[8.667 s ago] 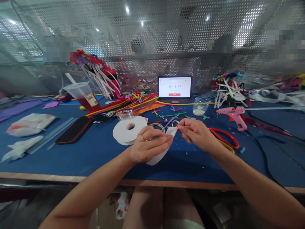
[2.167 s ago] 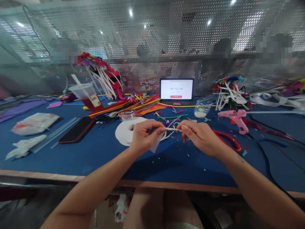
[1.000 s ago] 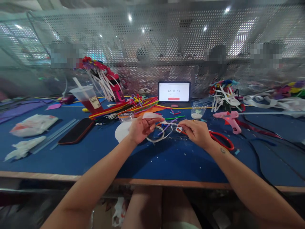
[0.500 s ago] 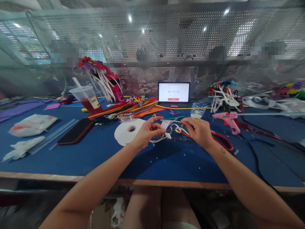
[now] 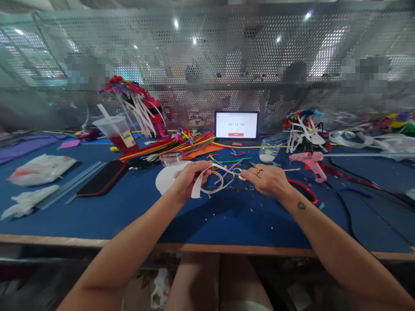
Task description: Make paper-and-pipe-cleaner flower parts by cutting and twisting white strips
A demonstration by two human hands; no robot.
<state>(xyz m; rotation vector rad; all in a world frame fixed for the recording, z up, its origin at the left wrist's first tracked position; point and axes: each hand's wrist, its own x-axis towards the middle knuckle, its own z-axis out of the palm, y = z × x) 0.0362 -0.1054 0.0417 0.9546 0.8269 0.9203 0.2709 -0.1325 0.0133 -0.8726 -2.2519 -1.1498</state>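
Observation:
My left hand (image 5: 192, 175) is closed, pinching a white ribbon (image 5: 196, 188) whose wide end hangs below the fingers. Beneath and behind that hand lies a flat white roll (image 5: 164, 179), partly covered. My right hand (image 5: 268, 179), palm down with curled fingers, is at small white loops (image 5: 238, 172) that look like scissor handles. A dark pointed tip shows just above its fingers. From its far side sticks a thin white stem (image 5: 292, 169), apparently held in it. Between the hands a clear ring-shaped coil (image 5: 212, 188) rests on the blue table.
A pink glue gun (image 5: 311, 165) and its cable lie at right, near a red loop (image 5: 306, 192). Further back stand a clear plastic cup (image 5: 269, 150) and a timer screen (image 5: 237, 125). At left are a phone (image 5: 102, 178), a drink cup (image 5: 116, 134) and colourful pipe cleaners (image 5: 155, 149).
My left hand has shifted slightly left, and the ribbon now hangs down from it. My right hand has turned palm down onto the white loops; the stem has swung to its right side.

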